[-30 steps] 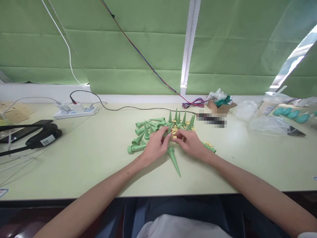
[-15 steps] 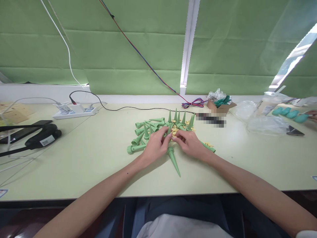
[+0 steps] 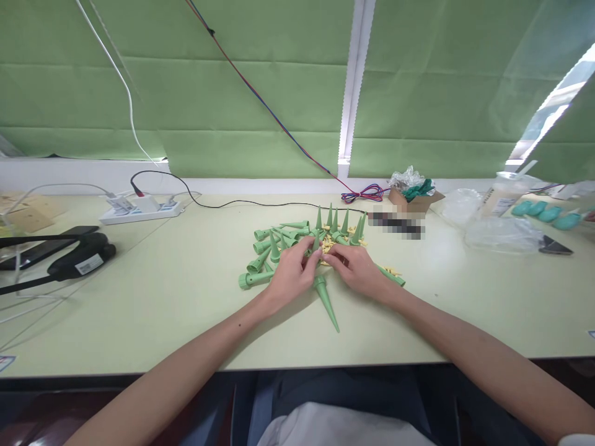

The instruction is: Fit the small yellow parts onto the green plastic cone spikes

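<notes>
— Grip check: what does your left hand (image 3: 295, 269) carry?

— Your left thumb and fingers close around a green cone (image 3: 317, 240), its tip up, between the front and back edges of the worktop (image 3: 186, 322).

— And your right hand (image 3: 356, 265)?

— Its fingertips are drawn in beside your left fingertips. Whether you pinch anything there cannot be told; your fingers hide it. Yellow pieces (image 3: 331, 243) lie just beyond, toward the back edge.

— Which step are you on?

— Probably fitting a small yellow piece to the cone; the contact itself is hidden.

— What does your next move call for?

— Steady the cone with your left hand, align with your right, then press lightly. Mind the loose cone (image 3: 328, 306) lying with its tip toward the front edge.
</notes>
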Demonstrator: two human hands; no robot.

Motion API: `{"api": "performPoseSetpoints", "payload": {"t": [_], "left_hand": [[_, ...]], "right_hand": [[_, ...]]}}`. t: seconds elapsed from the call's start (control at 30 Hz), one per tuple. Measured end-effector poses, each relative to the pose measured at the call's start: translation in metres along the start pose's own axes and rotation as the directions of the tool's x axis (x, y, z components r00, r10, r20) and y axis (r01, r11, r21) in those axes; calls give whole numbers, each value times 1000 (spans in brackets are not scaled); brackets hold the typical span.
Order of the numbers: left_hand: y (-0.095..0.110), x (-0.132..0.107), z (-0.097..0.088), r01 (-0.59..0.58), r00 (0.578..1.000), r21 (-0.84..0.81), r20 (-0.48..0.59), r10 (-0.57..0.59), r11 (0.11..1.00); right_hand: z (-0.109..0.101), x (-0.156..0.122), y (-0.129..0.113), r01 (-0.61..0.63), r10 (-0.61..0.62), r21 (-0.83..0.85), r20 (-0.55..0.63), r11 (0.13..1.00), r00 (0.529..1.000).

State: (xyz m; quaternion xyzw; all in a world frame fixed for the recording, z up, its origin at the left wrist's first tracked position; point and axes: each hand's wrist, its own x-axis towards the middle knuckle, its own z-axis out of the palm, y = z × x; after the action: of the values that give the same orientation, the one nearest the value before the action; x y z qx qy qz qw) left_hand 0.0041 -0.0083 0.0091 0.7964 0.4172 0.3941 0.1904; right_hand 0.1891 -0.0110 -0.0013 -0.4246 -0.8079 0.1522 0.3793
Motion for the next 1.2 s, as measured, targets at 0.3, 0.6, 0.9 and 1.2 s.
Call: {"api": "performPoseSetpoints", "payload": {"t": [0.3, 0.6, 0.9, 1.2], "left_hand": [[1, 1, 0, 20, 1000, -38, -22, -21, 999], [0, 0, 1, 8, 1000, -4, -25, -8, 1000], [0, 0, 0, -12, 999, 31, -33, 13, 999], [1, 1, 0, -69, 996, -3, -53, 69, 998]], "right_hand": [[2, -1, 4, 34, -31, 86, -36, 996, 999], [0, -2, 4, 28, -26, 66, -25, 997, 999], [0, -2, 4, 20, -20, 59, -7, 998, 1000], [0, -2, 3, 34, -35, 34, 16, 999, 999]]}}
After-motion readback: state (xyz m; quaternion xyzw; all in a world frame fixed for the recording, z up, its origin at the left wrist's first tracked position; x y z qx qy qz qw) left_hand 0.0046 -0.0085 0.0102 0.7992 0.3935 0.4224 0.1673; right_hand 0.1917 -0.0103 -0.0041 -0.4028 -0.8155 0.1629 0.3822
